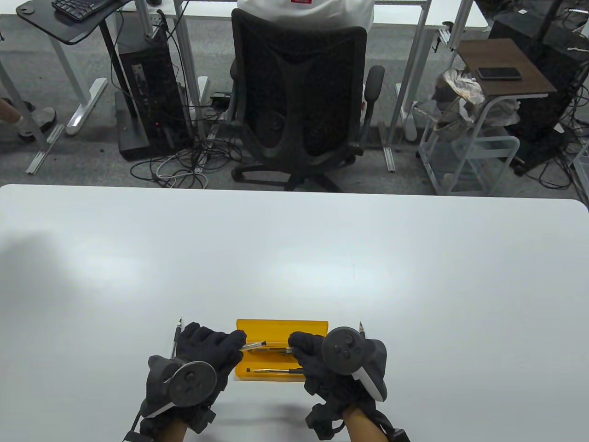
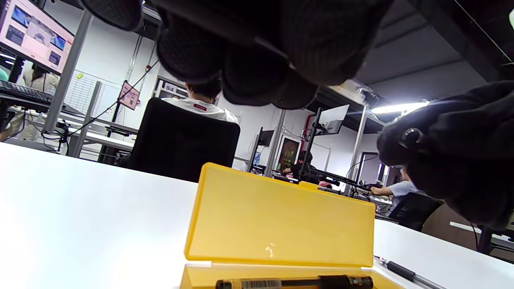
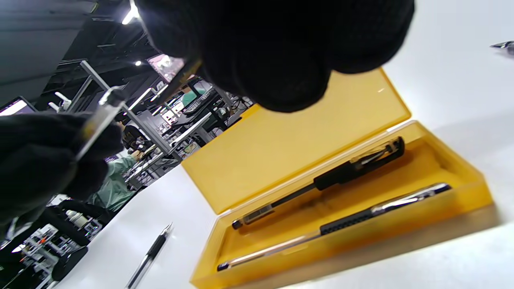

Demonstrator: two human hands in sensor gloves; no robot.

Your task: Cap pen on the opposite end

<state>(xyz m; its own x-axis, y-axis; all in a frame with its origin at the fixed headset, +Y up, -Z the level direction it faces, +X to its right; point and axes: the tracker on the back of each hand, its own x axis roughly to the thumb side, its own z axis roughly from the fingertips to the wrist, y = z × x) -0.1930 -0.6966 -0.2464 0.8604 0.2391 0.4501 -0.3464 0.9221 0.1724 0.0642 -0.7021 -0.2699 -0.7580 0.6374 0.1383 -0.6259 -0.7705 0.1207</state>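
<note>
Risk first: cap (image 1: 254, 345) and pen (image 1: 281, 350) held in the air above the open yellow case (image 1: 281, 325), tips close together, so a slight misalignment likely jams the cap on the barrel edge or skews it. A slip would probably drop either piece into the case or onto the table (image 1: 294, 258). Which end of the pen faces the cap cannot be told; wrong end means task missed.

Left hand (image 1: 202, 357): fingers curled, pinching the clear cap near the fingertips, cap pointing right.

Right hand (image 1: 317, 361): fingers closed around a dark pen, mostly hidden by the glove, pen pointing left toward the cap. Whether cap and pen touch cannot be told.

Below, inside the case: two more pens, capped pen (image 3: 321, 182) on the far side, uncapped pen (image 3: 333, 226) on the near side.

On the table, loose left pen (image 1: 176, 336) just beside the left hand; loose right pen (image 1: 363, 329) beside the right tracker.
</note>
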